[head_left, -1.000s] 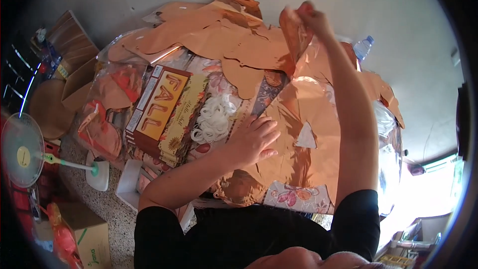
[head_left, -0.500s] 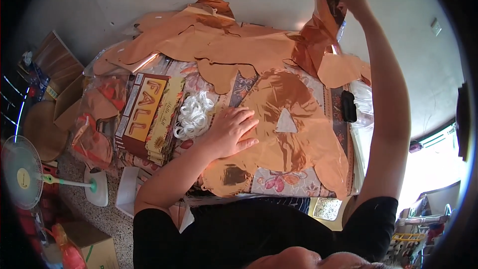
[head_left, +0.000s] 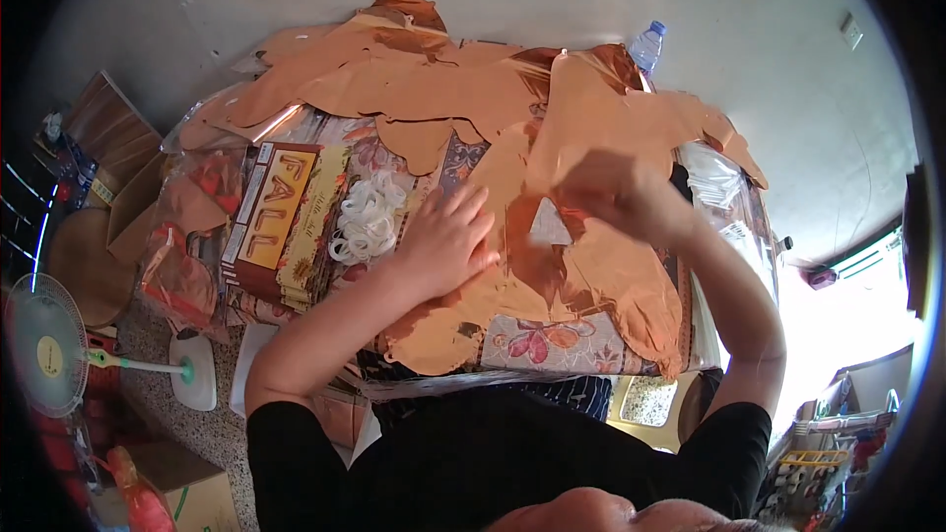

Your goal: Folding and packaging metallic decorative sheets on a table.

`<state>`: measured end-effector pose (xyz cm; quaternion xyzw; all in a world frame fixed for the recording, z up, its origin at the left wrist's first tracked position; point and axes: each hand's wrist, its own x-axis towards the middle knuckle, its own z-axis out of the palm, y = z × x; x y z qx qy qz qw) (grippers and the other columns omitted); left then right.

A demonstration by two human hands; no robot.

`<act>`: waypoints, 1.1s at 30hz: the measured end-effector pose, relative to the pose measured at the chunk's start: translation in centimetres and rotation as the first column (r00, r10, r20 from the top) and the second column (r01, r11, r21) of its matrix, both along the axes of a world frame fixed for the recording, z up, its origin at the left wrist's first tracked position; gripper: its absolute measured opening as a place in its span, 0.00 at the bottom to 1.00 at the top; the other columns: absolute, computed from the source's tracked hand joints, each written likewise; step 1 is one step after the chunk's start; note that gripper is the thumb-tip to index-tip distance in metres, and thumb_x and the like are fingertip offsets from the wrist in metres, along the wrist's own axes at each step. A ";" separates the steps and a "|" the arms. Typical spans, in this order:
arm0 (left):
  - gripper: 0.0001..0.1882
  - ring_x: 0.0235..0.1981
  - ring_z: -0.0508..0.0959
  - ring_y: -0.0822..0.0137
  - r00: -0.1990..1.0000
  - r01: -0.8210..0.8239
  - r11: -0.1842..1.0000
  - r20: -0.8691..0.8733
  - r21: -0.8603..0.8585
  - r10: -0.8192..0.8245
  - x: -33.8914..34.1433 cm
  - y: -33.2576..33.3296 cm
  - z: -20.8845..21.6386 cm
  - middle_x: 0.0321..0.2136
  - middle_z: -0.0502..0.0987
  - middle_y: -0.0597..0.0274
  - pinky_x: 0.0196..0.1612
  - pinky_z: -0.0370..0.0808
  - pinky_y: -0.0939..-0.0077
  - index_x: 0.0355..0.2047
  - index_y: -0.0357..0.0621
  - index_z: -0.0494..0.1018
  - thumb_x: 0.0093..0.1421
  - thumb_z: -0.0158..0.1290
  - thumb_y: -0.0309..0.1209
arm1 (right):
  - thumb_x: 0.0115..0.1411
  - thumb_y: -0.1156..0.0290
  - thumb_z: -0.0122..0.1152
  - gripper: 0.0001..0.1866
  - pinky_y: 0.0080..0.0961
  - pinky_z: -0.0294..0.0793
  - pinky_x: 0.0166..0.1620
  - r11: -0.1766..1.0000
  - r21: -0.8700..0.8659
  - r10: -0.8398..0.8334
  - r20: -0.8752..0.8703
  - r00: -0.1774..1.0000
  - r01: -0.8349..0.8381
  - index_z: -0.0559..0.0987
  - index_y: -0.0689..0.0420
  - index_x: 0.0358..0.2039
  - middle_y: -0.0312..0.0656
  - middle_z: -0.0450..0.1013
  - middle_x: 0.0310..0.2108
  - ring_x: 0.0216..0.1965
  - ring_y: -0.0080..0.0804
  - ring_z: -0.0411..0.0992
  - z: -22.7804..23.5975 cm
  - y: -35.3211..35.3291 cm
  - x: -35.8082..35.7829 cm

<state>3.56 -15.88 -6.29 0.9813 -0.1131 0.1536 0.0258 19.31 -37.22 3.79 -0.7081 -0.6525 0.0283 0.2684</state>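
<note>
Flat copper-coloured foil balloons (head_left: pixel 434 89) lie overlapping across the patterned table cover. My left hand (head_left: pixel 448 236) rests palm down, fingers apart, on the nearer foil balloon (head_left: pixel 537 281), which has a white triangular patch (head_left: pixel 550 224). Over that balloon's right side, my right hand (head_left: pixel 616 192) is blurred by motion. Its fingers look curled in on the near end of another foil balloon (head_left: pixel 591 103), which stretches away from me; the fingertips are partly hidden. White ring-shaped coils (head_left: pixel 370 217) sit just left of my left hand.
Printed yellow-and-brown cards (head_left: pixel 281 212) are stacked left of the coils, beside clear bags with red items (head_left: pixel 187 266). A water bottle (head_left: pixel 647 45) stands at the back against the wall. Clear packets (head_left: pixel 714 177) lie at right. A fan (head_left: pixel 47 350) stands at far left.
My right hand has come down from high at the back right toward me, bringing a foil balloon over the nearer one. The bottle is now uncovered. My left hand stays on the foil.
</note>
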 end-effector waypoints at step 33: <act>0.25 0.38 0.80 0.49 0.868 -0.454 0.884 -0.276 -0.109 0.412 19.1 12.4 3.1 0.33 0.80 0.50 0.42 0.78 0.58 0.43 0.41 0.77 0.50 0.60 0.46 | 0.55 0.75 0.63 0.13 0.32 0.75 0.43 0.977 -0.154 0.095 -0.302 0.949 -0.147 0.82 0.57 0.42 0.40 0.77 0.37 0.40 0.38 0.74 -5.5 -8.6 -8.1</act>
